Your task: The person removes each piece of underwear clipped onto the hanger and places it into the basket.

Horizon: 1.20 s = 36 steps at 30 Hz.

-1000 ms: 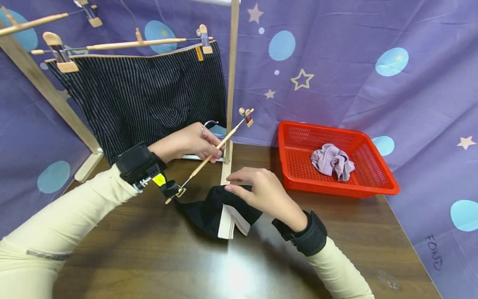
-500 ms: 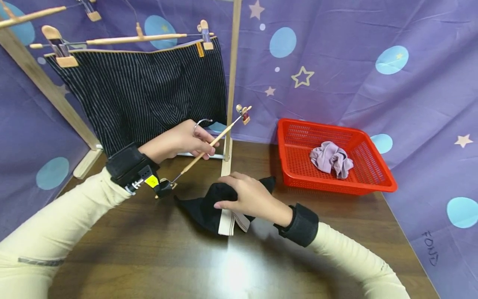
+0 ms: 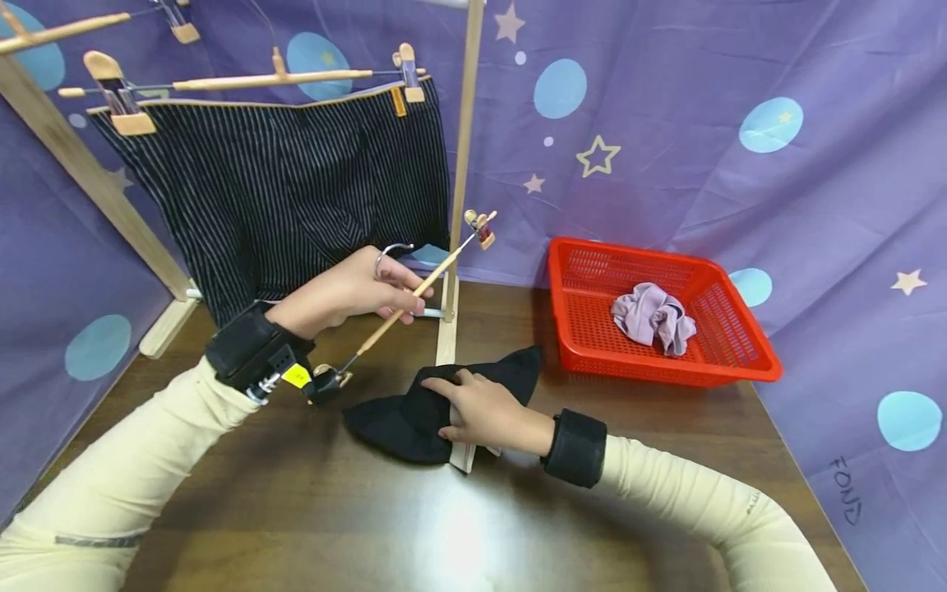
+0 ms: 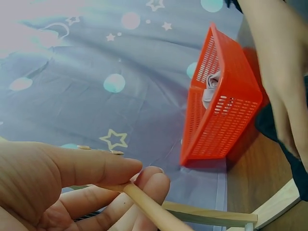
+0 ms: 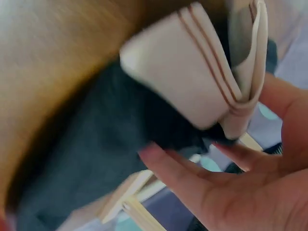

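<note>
Black hat (image 3: 422, 415) now sits under our right hand (image 3: 484, 411), lowered onto it, fingers parted, while our left hand (image 3: 367, 285) pinches the hanger (image 3: 385, 327), bringing both within touch.

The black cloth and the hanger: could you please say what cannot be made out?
Head view: part of the black cloth, hidden by the right hand.
Right wrist view: black cloth's weave, blurred.
Left wrist view: one end of the hanger, cut off by the bottom edge.

Room type undetermined; a curtained-off station is observed, with purple star-printed sheeting (image 3: 666, 181) bordering a wood-grain table (image 3: 333, 510) bearing a clothes rack (image 3: 467, 123) and basket (image 3: 658, 372).
</note>
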Each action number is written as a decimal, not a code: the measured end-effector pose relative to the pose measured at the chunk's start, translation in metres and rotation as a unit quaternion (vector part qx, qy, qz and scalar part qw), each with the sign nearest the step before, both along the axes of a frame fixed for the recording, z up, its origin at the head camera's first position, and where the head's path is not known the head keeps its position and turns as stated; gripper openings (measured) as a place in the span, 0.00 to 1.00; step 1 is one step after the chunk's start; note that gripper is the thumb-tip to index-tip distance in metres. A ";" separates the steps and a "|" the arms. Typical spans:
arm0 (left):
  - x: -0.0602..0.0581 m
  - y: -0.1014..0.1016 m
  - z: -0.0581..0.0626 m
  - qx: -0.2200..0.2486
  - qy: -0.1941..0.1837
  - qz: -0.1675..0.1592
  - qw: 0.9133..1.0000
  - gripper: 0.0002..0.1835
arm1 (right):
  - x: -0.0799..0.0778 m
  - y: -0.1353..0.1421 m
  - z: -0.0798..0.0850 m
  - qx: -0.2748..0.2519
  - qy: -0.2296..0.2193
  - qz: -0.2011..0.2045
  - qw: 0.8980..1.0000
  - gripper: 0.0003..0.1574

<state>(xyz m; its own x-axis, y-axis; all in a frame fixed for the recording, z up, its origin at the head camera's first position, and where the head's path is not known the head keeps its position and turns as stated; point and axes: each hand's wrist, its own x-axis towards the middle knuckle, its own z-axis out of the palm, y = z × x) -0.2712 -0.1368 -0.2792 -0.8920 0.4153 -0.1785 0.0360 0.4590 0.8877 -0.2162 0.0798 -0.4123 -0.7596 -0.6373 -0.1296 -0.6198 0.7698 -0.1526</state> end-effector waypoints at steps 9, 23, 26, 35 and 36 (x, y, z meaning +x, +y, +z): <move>0.000 0.000 -0.016 0.033 -0.016 -0.006 0.999 0.14 | 0.006 0.002 -0.015 -0.024 0.077 0.046 0.996 0.39; -0.001 0.003 -0.027 0.069 -0.035 -0.007 0.997 0.14 | -0.007 0.010 -0.009 -0.131 -0.009 0.038 0.991 0.33; -0.002 0.004 -0.028 0.070 -0.037 -0.011 0.997 0.13 | -0.008 0.010 -0.008 -0.132 -0.025 0.033 0.990 0.33; -0.003 0.009 -0.028 0.070 -0.038 -0.019 0.997 0.14 | -0.010 0.012 -0.004 -0.126 -0.036 0.040 0.991 0.31; -0.003 0.009 -0.027 0.069 -0.038 -0.021 0.997 0.14 | -0.010 0.012 -0.004 -0.125 -0.035 0.043 0.991 0.31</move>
